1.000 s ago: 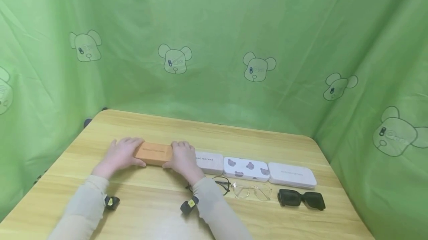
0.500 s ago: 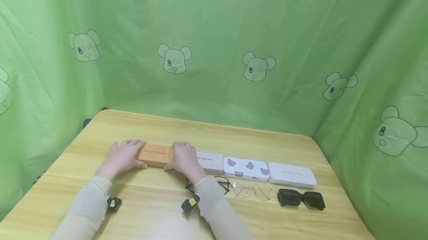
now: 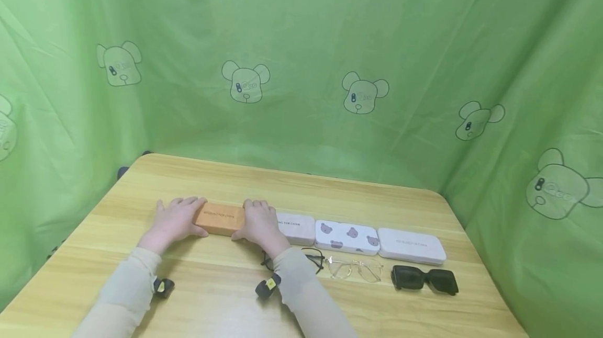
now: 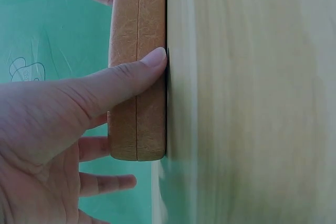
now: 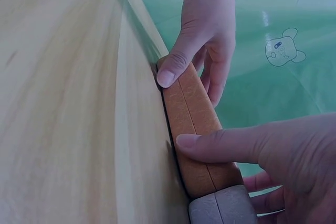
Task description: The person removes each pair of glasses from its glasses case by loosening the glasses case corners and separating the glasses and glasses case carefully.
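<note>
An orange glasses case (image 3: 219,219) lies closed on the table, lettering on its lid. My left hand (image 3: 176,221) grips its left end, thumb along the front side and fingers behind, as the left wrist view shows. At the other end my right hand (image 3: 258,224) holds it the same way, thumb (image 5: 210,146) across the seam. Against the orange case's right end sits a greyish-white glasses case (image 3: 297,228), partly covered by my right hand. Black-framed glasses (image 3: 314,259) lie in front of it, partly hidden by my right sleeve.
Rightward the row continues with a white bear-print case (image 3: 347,237) and a plain white case (image 3: 411,246). In front of these lie thin gold-framed glasses (image 3: 355,269) and dark sunglasses (image 3: 425,280). A green curtain (image 3: 301,134) surrounds the wooden table (image 3: 212,296).
Held in both hands, the orange case has shifted slightly right and toward me, up to the greyish-white case. Over the last half second the hands have barely moved.
</note>
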A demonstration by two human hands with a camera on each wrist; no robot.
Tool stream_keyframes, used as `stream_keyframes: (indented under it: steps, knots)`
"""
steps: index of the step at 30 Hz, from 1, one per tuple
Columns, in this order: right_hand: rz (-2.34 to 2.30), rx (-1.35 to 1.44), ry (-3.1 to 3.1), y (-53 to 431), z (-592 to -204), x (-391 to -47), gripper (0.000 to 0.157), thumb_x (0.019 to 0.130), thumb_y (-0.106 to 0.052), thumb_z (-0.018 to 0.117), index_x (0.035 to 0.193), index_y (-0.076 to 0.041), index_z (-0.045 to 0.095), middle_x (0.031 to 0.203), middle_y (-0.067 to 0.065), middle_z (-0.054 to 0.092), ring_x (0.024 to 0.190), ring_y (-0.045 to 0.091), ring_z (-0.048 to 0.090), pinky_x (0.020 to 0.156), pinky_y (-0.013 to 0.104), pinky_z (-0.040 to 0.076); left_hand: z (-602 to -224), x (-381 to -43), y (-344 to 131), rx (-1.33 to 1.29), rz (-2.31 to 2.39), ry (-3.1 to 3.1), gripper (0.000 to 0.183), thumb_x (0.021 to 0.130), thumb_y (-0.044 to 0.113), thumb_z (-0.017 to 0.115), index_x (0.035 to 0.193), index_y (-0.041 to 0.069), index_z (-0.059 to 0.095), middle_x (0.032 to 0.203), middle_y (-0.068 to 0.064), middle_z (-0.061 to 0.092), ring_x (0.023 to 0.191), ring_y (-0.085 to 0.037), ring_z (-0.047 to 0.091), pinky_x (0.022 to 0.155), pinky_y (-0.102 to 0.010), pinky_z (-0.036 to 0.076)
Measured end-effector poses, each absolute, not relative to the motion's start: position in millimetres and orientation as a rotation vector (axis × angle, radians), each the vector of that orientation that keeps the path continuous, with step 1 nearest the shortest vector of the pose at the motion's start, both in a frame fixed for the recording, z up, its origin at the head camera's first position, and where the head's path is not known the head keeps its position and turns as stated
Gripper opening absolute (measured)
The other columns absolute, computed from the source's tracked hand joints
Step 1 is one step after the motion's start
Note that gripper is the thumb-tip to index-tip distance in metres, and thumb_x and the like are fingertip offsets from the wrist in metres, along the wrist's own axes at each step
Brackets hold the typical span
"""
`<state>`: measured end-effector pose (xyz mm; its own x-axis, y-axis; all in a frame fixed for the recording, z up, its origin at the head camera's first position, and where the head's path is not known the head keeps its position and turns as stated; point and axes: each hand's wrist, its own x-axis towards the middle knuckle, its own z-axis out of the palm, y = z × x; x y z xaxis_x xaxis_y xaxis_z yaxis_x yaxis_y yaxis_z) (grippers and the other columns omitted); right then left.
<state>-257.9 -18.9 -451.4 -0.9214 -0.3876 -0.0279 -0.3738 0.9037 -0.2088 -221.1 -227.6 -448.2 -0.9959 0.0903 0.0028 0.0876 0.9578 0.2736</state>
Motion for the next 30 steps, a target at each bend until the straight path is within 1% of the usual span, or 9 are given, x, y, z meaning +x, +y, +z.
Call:
stream_keyframes:
  steps: [5,14,18,22,24,26,30]
  knots:
    - [-0.291,-0.597,2.996,-19,-452,-258,0.083,0.063,-0.053,0.086,0.128,-0.013,0.053,0.122,0.006,0.063,0.114,0.023,0.055,0.097,0.039,0.046,-449,-222,-229,0.138,0.473,3.078,0.093,0.069,0.044,0.084,0.145,0.010,0.043,0.147,-0.024,0.045,0.132,-0.055,0.039,0.104,-0.083,0.011]
    - [-0.223,-0.605,2.993,-19,-453,-257,0.085,0.067,-0.056,0.083,0.132,-0.014,0.050,0.130,0.008,0.060,0.122,0.025,0.053,0.103,0.043,0.044,-451,-223,-236,0.168,0.549,3.049,0.097,0.070,0.043,0.083,0.148,0.007,0.038,0.147,-0.024,0.045,0.130,-0.053,0.042,0.104,-0.081,0.018]
    - [-0.235,-0.617,2.989,-17,-452,-257,0.088,0.067,-0.056,0.082,0.136,-0.014,0.047,0.136,0.009,0.056,0.129,0.026,0.048,0.108,0.046,0.041,-449,-223,-239,0.179,0.576,3.026,0.099,0.071,0.045,0.083,0.148,0.006,0.036,0.148,-0.025,0.044,0.131,-0.053,0.042,0.102,-0.081,0.019]
    - [-0.276,-0.635,2.980,-15,-451,-257,0.097,0.068,-0.055,0.083,0.146,-0.017,0.039,0.143,0.009,0.051,0.138,0.027,0.040,0.114,0.050,0.034,-448,-224,-243,0.197,0.635,3.012,0.100,0.072,0.044,0.082,0.150,0.005,0.033,0.149,-0.026,0.041,0.133,-0.051,0.040,0.103,-0.081,0.018]
    - [-0.304,-0.647,2.972,-14,-450,-257,0.100,0.068,-0.054,0.083,0.149,-0.019,0.035,0.145,0.008,0.049,0.141,0.028,0.036,0.117,0.051,0.031,-447,-223,-246,0.212,0.677,3.009,0.101,0.073,0.043,0.081,0.151,0.005,0.031,0.151,-0.026,0.038,0.135,-0.051,0.038,0.105,-0.079,0.018]
    - [-0.338,-0.664,2.971,-14,-450,-257,0.102,0.068,-0.053,0.083,0.151,-0.020,0.033,0.147,0.008,0.046,0.144,0.030,0.033,0.118,0.053,0.028,-446,-223,-249,0.233,0.730,3.005,0.102,0.073,0.042,0.081,0.152,0.004,0.028,0.153,-0.026,0.035,0.138,-0.050,0.035,0.109,-0.075,0.019]
    - [-0.355,-0.733,2.990,-17,-448,-256,0.102,0.070,-0.054,0.081,0.152,-0.020,0.031,0.152,0.011,0.041,0.146,0.033,0.029,0.119,0.055,0.027,-444,-220,-256,0.247,0.879,2.971,0.108,0.072,0.043,0.082,0.153,0.003,0.022,0.156,-0.027,0.028,0.141,-0.050,0.028,0.114,-0.067,0.020]
